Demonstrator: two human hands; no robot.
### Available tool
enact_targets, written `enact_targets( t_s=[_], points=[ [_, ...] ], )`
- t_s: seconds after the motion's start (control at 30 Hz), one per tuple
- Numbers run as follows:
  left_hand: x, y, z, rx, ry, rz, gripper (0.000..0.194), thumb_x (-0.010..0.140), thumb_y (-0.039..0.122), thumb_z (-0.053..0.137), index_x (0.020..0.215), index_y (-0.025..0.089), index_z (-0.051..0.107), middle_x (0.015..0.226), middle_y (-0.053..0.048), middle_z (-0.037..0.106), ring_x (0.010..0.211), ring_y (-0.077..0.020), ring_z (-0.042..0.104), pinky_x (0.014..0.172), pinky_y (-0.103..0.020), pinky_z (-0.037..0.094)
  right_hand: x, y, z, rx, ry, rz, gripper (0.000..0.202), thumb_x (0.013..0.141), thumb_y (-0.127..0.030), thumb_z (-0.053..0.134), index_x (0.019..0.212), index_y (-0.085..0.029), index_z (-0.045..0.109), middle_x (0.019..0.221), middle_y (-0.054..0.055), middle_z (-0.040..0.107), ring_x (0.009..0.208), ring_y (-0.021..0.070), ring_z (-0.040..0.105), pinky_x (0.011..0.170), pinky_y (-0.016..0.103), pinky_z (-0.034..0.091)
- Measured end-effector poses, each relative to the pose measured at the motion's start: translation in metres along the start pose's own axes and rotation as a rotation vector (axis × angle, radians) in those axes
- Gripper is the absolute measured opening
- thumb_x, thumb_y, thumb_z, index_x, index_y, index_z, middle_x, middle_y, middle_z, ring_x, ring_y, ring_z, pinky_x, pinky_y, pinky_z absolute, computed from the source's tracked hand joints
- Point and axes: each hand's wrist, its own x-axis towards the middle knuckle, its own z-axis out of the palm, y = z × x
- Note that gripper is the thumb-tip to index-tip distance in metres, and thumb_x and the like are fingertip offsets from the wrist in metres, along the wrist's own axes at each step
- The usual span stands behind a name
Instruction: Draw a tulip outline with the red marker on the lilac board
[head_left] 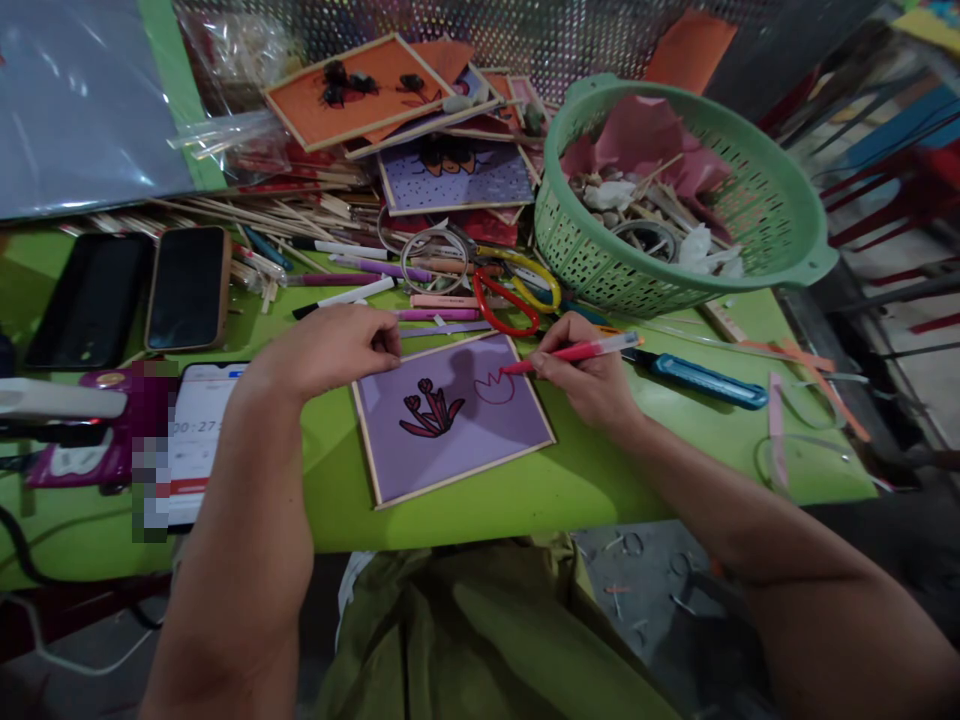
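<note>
A purple card [405, 465] with pale wooden strips along its edges lies slightly turned on the green table. It carries a dark-outlined red flower drawing [429, 412] and, to the right, a red outline of a tulip-like shape [493, 390]. My right hand [589, 370] grips a red felt-tip pen [581, 349], its tip at that outline. Over the card's upper left corner, my left hand [337, 350] is closed with fingers curled down; whether anything is inside them is hidden.
Behind the card lie scissors [506, 303], a tape ring [435, 262] and several pens. A blue cutter [705, 381] lies to the right, below a green basket [622, 265] of scraps. Phones [187, 290] stand left; framed pictures [457, 180] are piled at the back.
</note>
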Motion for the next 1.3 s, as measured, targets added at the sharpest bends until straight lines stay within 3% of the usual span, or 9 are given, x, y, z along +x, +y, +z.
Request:
enact_targets(
  t_s=[0.4, 0.87, 1.13, 1.3],
  points=[
    [0.0005, -0.0041, 0.0002, -0.007, 0.007, 0.031, 0.032, 0.082, 0.034, 0.060, 0.104, 0.025, 0.081, 0.104, -0.004, 0.086, 0.098, -0.0269, 0.078, 0.089, -0.035, 0.054, 0.0002, -0.0035, 0.0004, 0.007, 0.007, 0.014, 0.017, 0.080, -0.028, 0.076, 0.074, -0.026, 0.059, 0.069, -0.002, 0.059, 0.064, 0.0170, 0.050, 0.061, 0.033, 0.036],
    [-0.0017, 0.0016, -0.0017, 0.016, -0.004, 0.014, 0.026, 0.084, 0.032, 0.060, 0.100, 0.024, 0.078, 0.103, -0.004, 0.086, 0.094, -0.0251, 0.078, 0.080, -0.032, 0.051, -0.0040, -0.0031, 0.0000, 0.025, -0.082, 0.031, 0.020, 0.082, -0.028, 0.079, 0.076, -0.025, 0.060, 0.069, -0.003, 0.058, 0.064, 0.0165, 0.050, 0.062, 0.033, 0.038],
    [-0.0008, -0.0023, -0.0005, -0.004, 0.009, 0.037, 0.027, 0.083, 0.032, 0.061, 0.100, 0.025, 0.080, 0.100, -0.004, 0.086, 0.093, -0.0251, 0.077, 0.082, -0.033, 0.052, -0.0027, -0.0013, 0.0002, 0.020, -0.083, 0.021, 0.022, 0.086, -0.033, 0.080, 0.078, -0.026, 0.061, 0.072, -0.002, 0.063, 0.066, 0.0172, 0.054, 0.063, 0.035, 0.040],
    [-0.0005, -0.0030, -0.0004, -0.001, 0.015, 0.037, 0.023, 0.084, 0.032, 0.063, 0.098, 0.025, 0.080, 0.102, -0.003, 0.087, 0.094, -0.0248, 0.078, 0.082, -0.033, 0.052, -0.0020, -0.0018, 0.0015, 0.026, -0.082, 0.033, 0.028, 0.088, -0.040, 0.083, 0.080, -0.026, 0.061, 0.070, -0.003, 0.061, 0.061, 0.0152, 0.048, 0.060, 0.033, 0.039]
  ],
)
